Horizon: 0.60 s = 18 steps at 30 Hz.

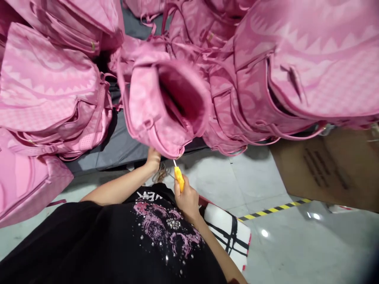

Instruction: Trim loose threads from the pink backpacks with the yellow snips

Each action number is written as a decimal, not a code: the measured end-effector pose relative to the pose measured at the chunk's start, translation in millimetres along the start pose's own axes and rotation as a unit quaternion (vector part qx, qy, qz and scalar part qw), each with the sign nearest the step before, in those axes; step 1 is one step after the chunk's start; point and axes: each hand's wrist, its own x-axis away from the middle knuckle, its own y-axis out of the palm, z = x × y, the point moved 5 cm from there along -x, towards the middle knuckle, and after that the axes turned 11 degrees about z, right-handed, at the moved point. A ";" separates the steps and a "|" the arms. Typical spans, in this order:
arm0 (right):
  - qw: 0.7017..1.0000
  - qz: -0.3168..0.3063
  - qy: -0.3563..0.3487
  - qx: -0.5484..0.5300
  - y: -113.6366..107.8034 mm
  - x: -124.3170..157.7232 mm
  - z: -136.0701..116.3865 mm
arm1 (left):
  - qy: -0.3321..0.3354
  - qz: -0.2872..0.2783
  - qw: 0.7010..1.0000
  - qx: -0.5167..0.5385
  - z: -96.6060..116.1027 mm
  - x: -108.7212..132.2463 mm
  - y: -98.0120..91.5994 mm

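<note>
A pink backpack (145,90) stands in front of me with its mouth gaping, showing the darker pink inside. My left hand (153,161) grips its near lower edge, the fingertips hidden behind the fabric. In my right hand (187,197) is a yellow-handled tool (179,178), with the fingers wrapped round its handle. Its thin pale shaft points up at the bag's bottom edge, near the zipper end. Whether the tip touches the bag I cannot tell.
More pink backpacks (50,86) crowd the dark grey table (118,138) at left, back and right. A cardboard box (328,169) sits on the floor at right, near yellow-black tape (275,209). Beside me is a white, black-striped cushion or seat (227,228).
</note>
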 end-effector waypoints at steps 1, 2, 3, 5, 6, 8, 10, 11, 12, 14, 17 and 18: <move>1.000 -0.019 0.014 0.010 9.9 -2.9 6.0 | 0.013 -0.012 0.998 -0.053 -10.3 11.5 -11.0; 0.999 -0.039 0.026 0.017 20.4 -6.5 11.3 | 0.046 -0.025 0.993 -0.104 -15.2 23.7 -22.5; 0.997 -0.061 0.035 0.021 31.3 -10.3 15.9 | 0.093 -0.036 0.983 -0.154 -14.8 35.2 -33.8; 0.993 -0.101 0.052 0.024 52.3 -17.1 23.7 | 0.209 -0.051 0.931 -0.294 -0.6 48.9 -52.4; 0.991 -0.116 0.058 0.022 61.4 -19.4 27.2 | 0.286 -0.046 0.874 -0.389 12.6 48.6 -58.3; 0.989 -0.133 0.065 0.014 74.7 -20.3 34.7 | 0.399 -0.019 0.727 -0.558 41.2 29.7 -63.0; 0.989 -0.137 0.058 -0.002 80.4 -16.2 42.9 | 0.424 -0.005 0.642 -0.639 67.3 -7.2 -60.3; 0.989 -0.137 0.051 -0.019 80.5 -12.7 46.9 | 0.419 -0.016 0.633 -0.651 78.8 -26.1 -55.6; 0.989 -0.131 0.044 -0.044 78.6 -9.0 50.2 | 0.410 -0.023 0.642 -0.647 90.5 -42.0 -49.3; 0.986 -0.092 0.030 -0.133 68.9 -2.9 52.5 | 0.414 0.006 0.685 -0.600 118.6 -58.9 -34.2; 0.950 0.021 0.016 -0.310 44.0 -1.5 45.1 | 0.490 0.112 0.700 -0.507 166.8 -46.8 -10.7; 0.932 0.058 0.015 -0.357 35.3 -3.4 41.2 | 0.518 0.133 0.690 -0.488 180.0 -37.9 -3.4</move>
